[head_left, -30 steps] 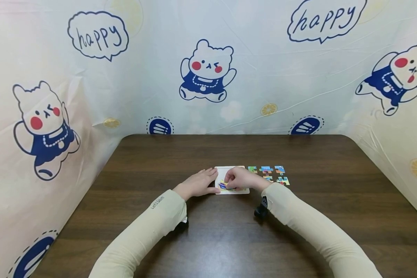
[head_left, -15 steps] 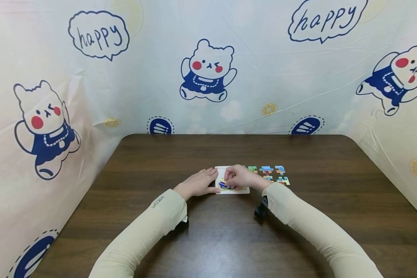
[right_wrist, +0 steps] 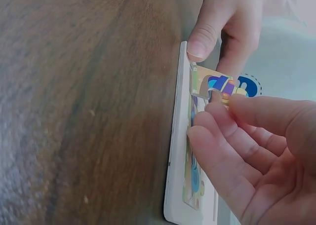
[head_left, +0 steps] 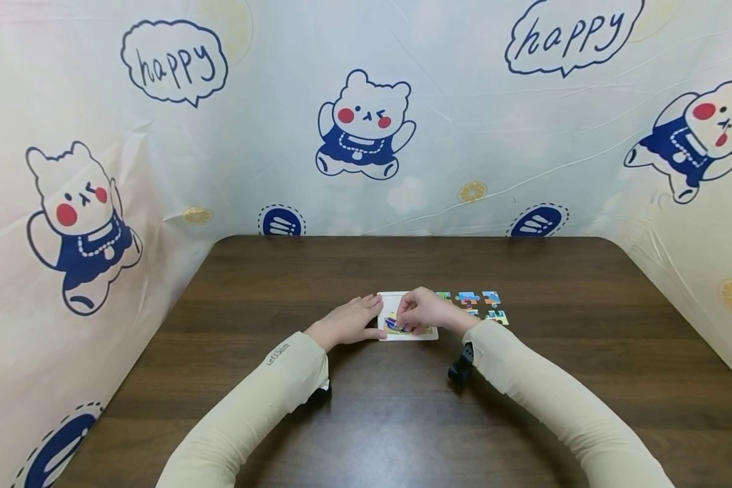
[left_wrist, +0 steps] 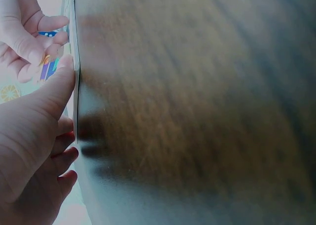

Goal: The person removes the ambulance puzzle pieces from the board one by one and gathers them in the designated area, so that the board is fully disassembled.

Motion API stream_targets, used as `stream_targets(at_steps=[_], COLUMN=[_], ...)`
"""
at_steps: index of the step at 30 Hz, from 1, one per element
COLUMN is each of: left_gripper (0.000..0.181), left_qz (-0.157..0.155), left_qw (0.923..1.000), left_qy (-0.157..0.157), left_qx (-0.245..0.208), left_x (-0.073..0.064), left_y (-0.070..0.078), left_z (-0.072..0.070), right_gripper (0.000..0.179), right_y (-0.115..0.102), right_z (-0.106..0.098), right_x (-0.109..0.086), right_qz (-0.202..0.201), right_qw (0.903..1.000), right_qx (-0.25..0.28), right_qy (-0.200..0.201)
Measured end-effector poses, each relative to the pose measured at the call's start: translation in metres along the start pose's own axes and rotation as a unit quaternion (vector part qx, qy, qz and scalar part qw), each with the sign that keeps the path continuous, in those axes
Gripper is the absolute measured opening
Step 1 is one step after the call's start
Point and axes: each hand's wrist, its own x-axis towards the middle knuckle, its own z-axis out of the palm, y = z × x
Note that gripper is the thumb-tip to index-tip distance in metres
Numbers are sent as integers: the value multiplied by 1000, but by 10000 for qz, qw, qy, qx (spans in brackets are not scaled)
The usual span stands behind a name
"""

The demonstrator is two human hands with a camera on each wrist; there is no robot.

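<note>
A white puzzle board (head_left: 388,304) lies on the table between the hands. My left hand (head_left: 349,322) rests along its left edge with fingers fairly straight; in the right wrist view the left thumb (right_wrist: 201,41) touches the board's rim. Over the board, my right hand (head_left: 428,310) pinches a puzzle piece (right_wrist: 201,81) between thumb and fingers. That piece is tan with purple, blue and yellow print, and it stands tilted up from the board. Joined printed pieces (right_wrist: 193,185) lie in the lower part of the board, partly covered by the right fingers.
Several loose puzzle pieces lie right of the board, among them a blue one (head_left: 467,298), a corner-side one (head_left: 491,297) and a red-and-green one (head_left: 497,316). The right forearm partly hides others. A printed curtain (head_left: 439,135) stands behind the brown table (head_left: 280,278).
My right hand has shifted slightly over the board, with its fingers still pinching. The left hand and the loose pieces stay where they were.
</note>
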Motion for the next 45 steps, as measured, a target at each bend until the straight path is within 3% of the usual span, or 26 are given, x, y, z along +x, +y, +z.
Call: stream_targets(at_steps=[7,24,45], left_gripper=[72,74,73], left_qz=[-36,-239,-93], left_qw=[9999,9995,9999], left_qy=[-43,-194,-120], left_qx=[-145,-3,76], left_x=[-1,0,-1], left_y=[1,2,3], left_z=[-1,-1,-2], right_gripper=[6,10,9], right_y=[1,5,19], right_z=[-4,-25,-43], right_x=[-4,-18,-36], right_qz=[-85,-141,15], right_qw=[9999,9995,9991], right_qx=[71,71,131], right_qy=[23,284,405])
